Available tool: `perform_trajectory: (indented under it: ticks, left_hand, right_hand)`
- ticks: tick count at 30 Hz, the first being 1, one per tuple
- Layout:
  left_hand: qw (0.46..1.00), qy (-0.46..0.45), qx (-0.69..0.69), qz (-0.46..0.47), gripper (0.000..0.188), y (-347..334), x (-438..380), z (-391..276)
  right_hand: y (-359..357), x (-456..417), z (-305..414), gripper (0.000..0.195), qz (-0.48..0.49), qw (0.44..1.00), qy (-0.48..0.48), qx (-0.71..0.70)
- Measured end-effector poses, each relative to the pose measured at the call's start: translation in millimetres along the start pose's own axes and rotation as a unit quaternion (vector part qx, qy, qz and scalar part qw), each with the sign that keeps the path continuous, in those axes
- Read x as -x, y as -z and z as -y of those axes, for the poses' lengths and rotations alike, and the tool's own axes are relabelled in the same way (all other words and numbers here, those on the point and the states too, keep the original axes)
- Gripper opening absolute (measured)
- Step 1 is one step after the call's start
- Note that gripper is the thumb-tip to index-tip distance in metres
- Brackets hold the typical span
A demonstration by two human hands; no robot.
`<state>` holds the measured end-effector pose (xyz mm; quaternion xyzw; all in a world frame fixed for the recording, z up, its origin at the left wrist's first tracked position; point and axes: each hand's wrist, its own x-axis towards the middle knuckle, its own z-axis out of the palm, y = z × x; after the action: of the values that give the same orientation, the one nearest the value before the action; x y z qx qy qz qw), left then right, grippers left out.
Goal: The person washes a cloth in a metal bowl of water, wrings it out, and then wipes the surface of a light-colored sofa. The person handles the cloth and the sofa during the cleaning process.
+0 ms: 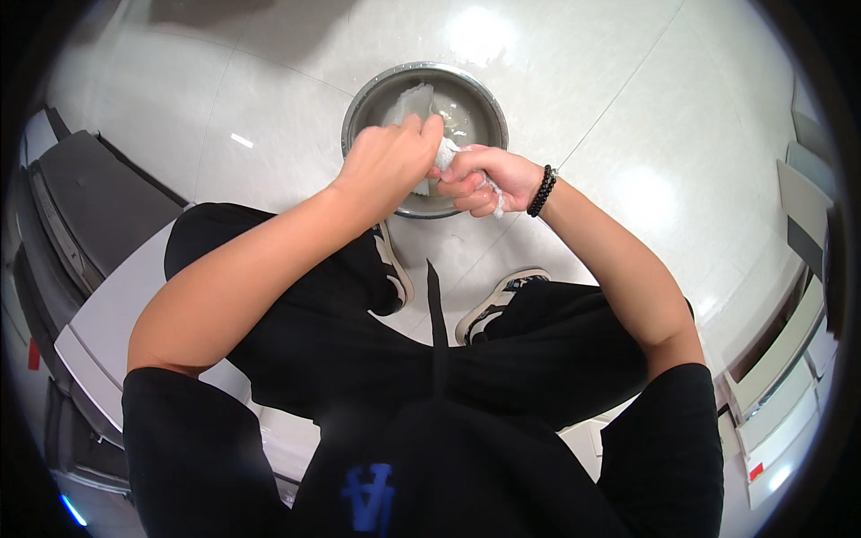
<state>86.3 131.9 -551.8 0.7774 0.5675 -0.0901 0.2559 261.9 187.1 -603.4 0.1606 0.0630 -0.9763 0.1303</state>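
Observation:
A round metal basin (499,116) with water in it stands on the floor before me. Over its near part, both hands grip a bunched, wet-looking white cloth (446,153). My left hand (397,151) has its fingers closed round one end, its back towards the camera. The fist of my right hand (490,178) holds the other end, and a bit of cloth sticks out below its fingers. A pale sheet of cloth or similar thin material (414,104) lies in the basin, partly hidden behind my left hand.
Shiny pale floor tiles (625,87) surround the basin. My two shoes (501,302) are close to its near side. A dark grey padded piece of furniture (107,195) is at the left, and pale panels or boxes (780,383) stand at the right.

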Motion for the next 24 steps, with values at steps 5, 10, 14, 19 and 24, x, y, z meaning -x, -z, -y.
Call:
perform_trajectory:
  ticks: [5, 10, 14, 19, 24]
  left_hand:
    - [0.997, 0.015, 0.0, 0.08, 0.017, -10.1, 4.1, -8.2]
    - [0.946, 0.096, 0.228, 0.207, 0.014, -20.0, 2.9, -6.4]
    - [0.755, 0.233, 0.479, 0.383, 0.025, -20.9, -9.6, -5.9]
    - [0.567, 0.232, 0.665, 0.426, 0.041, -2.7, -11.3, -8.9]
    - [0.533, 0.246, 0.716, 0.379, 0.046, 7.4, -10.8, -16.4]
  right_hand:
    - [-5.6, -4.9, -9.3, 0.02, -0.188, 0.87, 0.031, 0.455]
    - [-4.7, -4.1, -23.2, 0.036, -0.267, 0.587, 0.134, 0.752]
    - [2.7, -2.6, -24.1, 0.037, -0.272, 0.504, 0.176, 0.801]
    - [11.2, -1.4, -14.2, 0.034, -0.278, 0.436, 0.288, 0.806]
    - [12.7, -3.5, -9.9, 0.031, -0.295, 0.407, 0.37, 0.781]
